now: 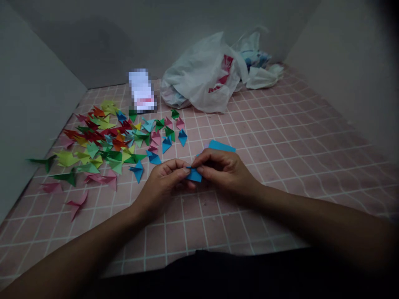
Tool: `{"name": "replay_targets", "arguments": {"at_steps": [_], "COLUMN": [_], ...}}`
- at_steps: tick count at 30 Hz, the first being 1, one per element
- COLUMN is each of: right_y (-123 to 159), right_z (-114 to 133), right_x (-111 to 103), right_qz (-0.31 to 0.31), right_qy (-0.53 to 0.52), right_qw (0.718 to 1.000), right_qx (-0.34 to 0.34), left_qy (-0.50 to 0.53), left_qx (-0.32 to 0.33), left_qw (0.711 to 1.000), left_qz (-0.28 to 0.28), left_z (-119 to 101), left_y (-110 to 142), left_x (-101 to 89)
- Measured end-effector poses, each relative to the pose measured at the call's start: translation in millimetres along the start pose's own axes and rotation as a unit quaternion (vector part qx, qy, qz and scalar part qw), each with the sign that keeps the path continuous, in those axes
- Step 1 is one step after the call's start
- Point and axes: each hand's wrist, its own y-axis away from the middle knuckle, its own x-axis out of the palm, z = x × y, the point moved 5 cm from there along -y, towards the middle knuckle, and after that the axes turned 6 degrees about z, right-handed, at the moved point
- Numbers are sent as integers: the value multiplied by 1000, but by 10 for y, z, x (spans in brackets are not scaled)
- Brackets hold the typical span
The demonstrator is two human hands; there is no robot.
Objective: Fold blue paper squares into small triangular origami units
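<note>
A pink gridded tabletop (280,137) carries a white plastic bag (205,77), then a big scatter of finished folded pieces (106,141). Just beyond the hands lies what may be spare blue paper (222,146). Left hand (163,180) and right hand (224,168) meet, pinching a half-folded blue piece (193,175).

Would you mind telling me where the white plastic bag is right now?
In the head view, the white plastic bag lies at the far end of the pink tiled floor, by the back wall, right of the pile of folded paper pieces.
</note>
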Motion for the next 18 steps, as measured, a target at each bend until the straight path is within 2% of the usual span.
{"name": "replay_targets", "arguments": {"at_steps": [4, 8, 10, 14, 18], "right_y": [13, 30, 30, 4, -9], "right_z": [9, 59, 66, 10, -52], "right_x": [-12, 3, 8, -2, -1], "right_qz": [-2, -1, 0, 0, -4], "right_qy": [52, 111, 117, 39, -69], "right_qw": [998, 990, 989, 999, 994], "right_qx": [-32, -84, -85, -3, 80], "left_qy": [36, 25, 16, 13, 2], "left_qx": [4, 4, 4, 2, 6], "left_qw": [999, 1000, 1000, 1000, 999], "left_qz": [9, 0, -3, -19, -34], "left_z": [-7, -10, -8, -6, -16], "left_y": [-3, -4, -5, 1, 9], "left_x": [28, 23, 17, -5, -17]}}
